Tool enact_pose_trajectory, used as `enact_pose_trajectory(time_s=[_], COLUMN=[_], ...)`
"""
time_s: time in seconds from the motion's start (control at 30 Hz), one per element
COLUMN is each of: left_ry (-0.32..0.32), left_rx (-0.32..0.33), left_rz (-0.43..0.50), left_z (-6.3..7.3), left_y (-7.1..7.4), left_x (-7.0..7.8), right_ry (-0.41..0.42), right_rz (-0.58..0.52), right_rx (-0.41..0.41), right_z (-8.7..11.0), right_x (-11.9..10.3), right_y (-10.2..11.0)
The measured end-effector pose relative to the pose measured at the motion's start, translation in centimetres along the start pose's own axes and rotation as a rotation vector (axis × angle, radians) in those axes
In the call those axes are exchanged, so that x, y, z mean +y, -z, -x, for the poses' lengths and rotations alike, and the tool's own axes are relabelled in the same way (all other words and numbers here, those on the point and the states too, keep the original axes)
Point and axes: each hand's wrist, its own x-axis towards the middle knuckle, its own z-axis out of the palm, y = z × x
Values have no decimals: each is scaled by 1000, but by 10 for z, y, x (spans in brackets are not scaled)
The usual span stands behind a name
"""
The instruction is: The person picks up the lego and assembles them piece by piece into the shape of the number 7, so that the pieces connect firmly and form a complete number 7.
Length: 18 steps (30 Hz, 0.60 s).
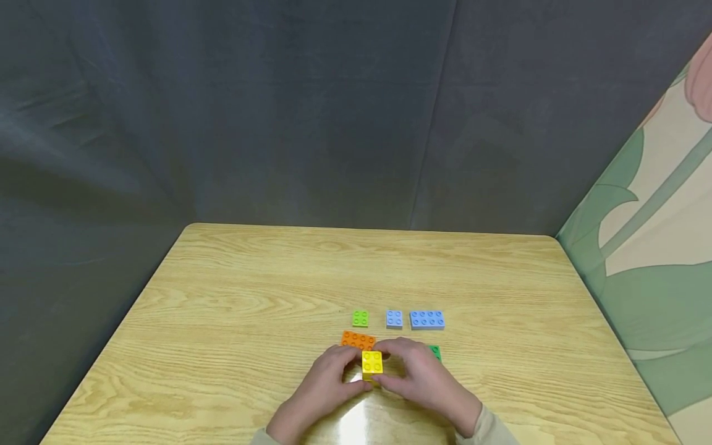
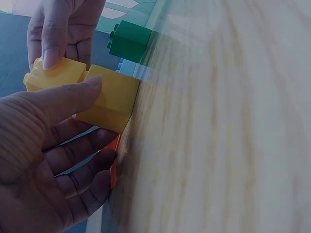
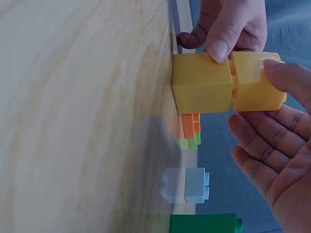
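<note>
Two square yellow bricks stand one above the other, studs up, with a narrow gap showing between them. My left hand [image 1: 328, 380] pinches the lower yellow brick [image 3: 201, 85], which sits at the tabletop. The upper yellow brick [image 1: 372, 361] is held between the thumb and fingers of my right hand [image 1: 417, 374]. In the right wrist view, studs of the lower brick show in the gap, and the upper one lies slightly tilted over them. Just behind the hands is an orange brick [image 1: 358, 339], partly covered. A green brick [image 2: 130, 41] stands beyond my right hand, mostly hidden in the head view.
On the wooden table [image 1: 222, 346], a small lime green brick [image 1: 360, 318], a small light blue brick [image 1: 394, 319] and a longer blue brick [image 1: 427, 319] form a row behind the orange one. A dark curtain [image 1: 311, 123] hangs along the far edge.
</note>
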Motion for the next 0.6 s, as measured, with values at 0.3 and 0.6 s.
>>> enact_pose_trajectory(time_s=[0.3, 0.6], left_ry=[8, 15], left_rx=[-2, -6], left_rz=[2, 2], left_z=[0, 0], left_y=[0, 0], left_x=[0, 0], right_ry=[1, 8], right_rz=[4, 4], right_rx=[-7, -11], right_z=[0, 0], right_x=[0, 0], right_y=[0, 1])
